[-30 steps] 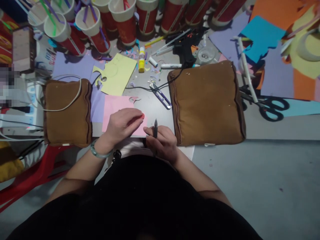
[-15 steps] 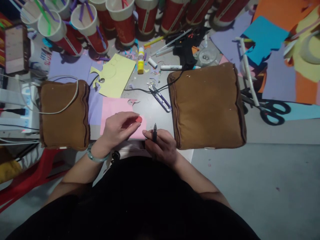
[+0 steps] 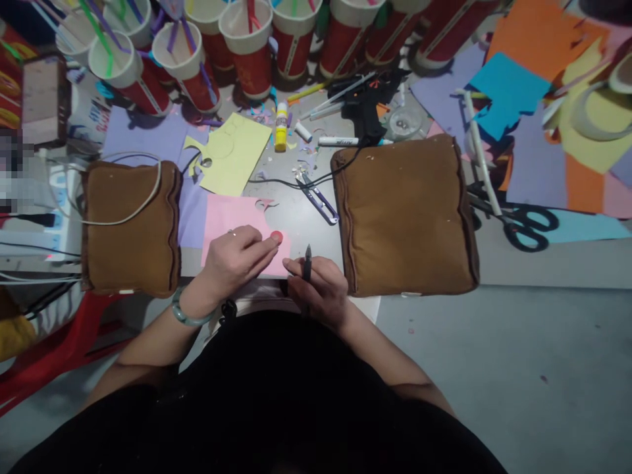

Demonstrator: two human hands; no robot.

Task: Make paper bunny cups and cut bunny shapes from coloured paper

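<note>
My left hand (image 3: 237,257) rests over the pink paper (image 3: 224,214), its fingertips closed on a small red disc (image 3: 277,236) near the sheet's right side. To the right, my right hand (image 3: 318,283) holds a dark pen (image 3: 307,262) between its fingers, tip pointing up and away from the sheet. The pink paper has a ragged cut at its upper right. Beyond it lies yellow paper (image 3: 241,155) with a faint drawn circle and a torn-looking left edge. Small purple-handled snips (image 3: 320,201) lie on the table above my right hand.
Brown cushions stand on both sides, left (image 3: 131,227) and right (image 3: 405,217). Red cups (image 3: 247,56) line the back. A glue stick (image 3: 281,128), a black glue gun (image 3: 364,108), its cable and black scissors (image 3: 530,227) lie about, with coloured paper at right.
My left hand's fingers have come down flatter, and the red disc now lies face up by the fingertips. My right hand keeps the pen. The view has shifted slightly.
</note>
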